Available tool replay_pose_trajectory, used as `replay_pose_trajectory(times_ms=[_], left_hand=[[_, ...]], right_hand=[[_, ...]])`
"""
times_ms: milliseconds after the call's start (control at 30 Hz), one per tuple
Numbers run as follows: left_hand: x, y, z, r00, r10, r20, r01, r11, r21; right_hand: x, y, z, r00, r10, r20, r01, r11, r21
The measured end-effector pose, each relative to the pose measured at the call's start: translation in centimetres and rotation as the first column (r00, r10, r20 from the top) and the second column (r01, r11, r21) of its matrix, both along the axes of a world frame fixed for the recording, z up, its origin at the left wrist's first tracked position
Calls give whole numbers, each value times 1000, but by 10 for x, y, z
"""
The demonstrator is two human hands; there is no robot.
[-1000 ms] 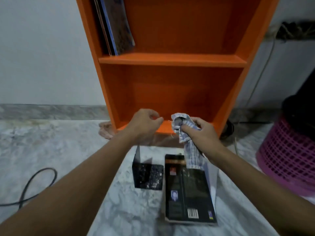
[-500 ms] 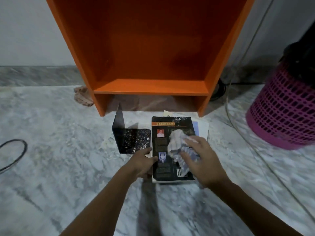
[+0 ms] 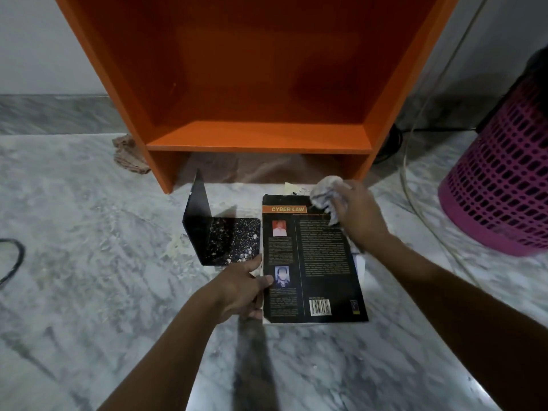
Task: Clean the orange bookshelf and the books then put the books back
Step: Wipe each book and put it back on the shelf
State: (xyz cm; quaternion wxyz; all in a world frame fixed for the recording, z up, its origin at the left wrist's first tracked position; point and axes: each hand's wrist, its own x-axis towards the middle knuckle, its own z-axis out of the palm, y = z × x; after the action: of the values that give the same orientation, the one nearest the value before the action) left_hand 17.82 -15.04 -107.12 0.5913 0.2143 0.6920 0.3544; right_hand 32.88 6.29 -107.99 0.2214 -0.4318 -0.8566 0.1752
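The orange bookshelf (image 3: pixel 261 137) stands against the wall, its bottom shelf bare. On the marble floor in front of it lies a black book (image 3: pixel 320 262) titled "Cyber Law", back cover up, on top of other books or papers. My left hand (image 3: pixel 240 289) grips the book's left edge, thumb on the cover. My right hand (image 3: pixel 358 215) holds a crumpled checked cloth (image 3: pixel 326 192) against the book's top right corner.
A black speckled metal bookend (image 3: pixel 219 238) stands on the floor left of the book. A brown rag (image 3: pixel 127 157) lies by the shelf's left foot. A pink mesh basket (image 3: pixel 501 185) sits at right, with cables (image 3: pixel 415 203) beside it. A black cable (image 3: pixel 14 256) curls at far left.
Both hands dropped from the shelf front to the book on the floor. The left hand took the book's edge; the right hand moved the cloth from mid-cover up to the top right corner.
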Motion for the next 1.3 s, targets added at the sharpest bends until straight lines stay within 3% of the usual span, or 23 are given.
replay_pose_trajectory(times_ms=[67, 133, 233, 300, 367, 433, 533, 600, 667, 733, 800, 867, 933, 967, 1033, 1100, 1167, 1233, 1300], left_hand=[[-1, 0, 0, 1000, -1, 4, 1, 1000, -2], [0, 1, 1, 1000, 1, 22, -1, 1000, -2], [0, 2, 0, 999, 21, 49, -21, 1000, -8], [0, 2, -2, 998, 33, 50, -33, 999, -5], [0, 2, -4, 998, 49, 47, -49, 999, -6], [0, 2, -4, 997, 57, 58, -57, 998, -6], [0, 2, -3, 996, 61, 71, -60, 998, -16], [-1, 2, -2, 996, 55, 69, -54, 998, -13], [-1, 2, -1, 996, 52, 67, -52, 999, -12], [-2, 2, -2, 995, 57, 79, -56, 998, -14], [-2, 2, -3, 994, 63, 91, -62, 998, -15], [-1, 3, -3, 994, 72, 86, -71, 997, -13], [1, 3, -2, 991, 93, 93, -92, 996, -9], [2, 2, -1, 990, 102, 99, -101, 995, -10], [3, 1, 0, 988, 114, 104, -113, 993, -15], [3, 1, 0, 987, 120, 110, -118, 993, -21], [3, 1, 1, 987, 117, 114, -115, 993, -25], [2, 2, 2, 986, 111, 122, -108, 994, -33], [0, 2, 2, 985, 105, 139, -100, 994, -39]], right_hand=[[-4, 18, 8, 988, -133, -81, 131, 991, -23], [-13, 9, 18, 980, -144, -137, 146, 989, 7], [-37, -42, 25, 981, 152, -117, -150, 988, 21], [-52, -72, 19, 912, 407, 55, -410, 910, 61], [-62, -76, 6, 849, 500, 169, -518, 852, 81], [-68, -53, 0, 907, 391, 159, -403, 913, 54], [-64, 1, -4, 994, 78, 80, -79, 997, 19], [-55, 32, 0, 994, -107, -1, 107, 993, -47], [-47, 37, 4, 985, -167, -45, 166, 986, -30], [-49, 13, 12, 997, -66, -50, 69, 996, 51], [-59, -25, 21, 988, 150, 23, -151, 981, 125], [-74, -59, 28, 907, 351, 234, -391, 907, 157], [-85, -74, 39, 815, 402, 418, -483, 869, 104], [-85, -71, 42, 806, 413, 425, -495, 863, 101], [-77, -52, 38, 902, 325, 284, -359, 930, 76], [-61, -16, 18, 987, 48, 152, -70, 988, 138], [-42, 17, 5, 979, -202, 35, 199, 978, 60], [-26, 28, 2, 950, -299, -94, 302, 953, 21], [-25, 7, 9, 967, -228, -118, 237, 969, 69]])
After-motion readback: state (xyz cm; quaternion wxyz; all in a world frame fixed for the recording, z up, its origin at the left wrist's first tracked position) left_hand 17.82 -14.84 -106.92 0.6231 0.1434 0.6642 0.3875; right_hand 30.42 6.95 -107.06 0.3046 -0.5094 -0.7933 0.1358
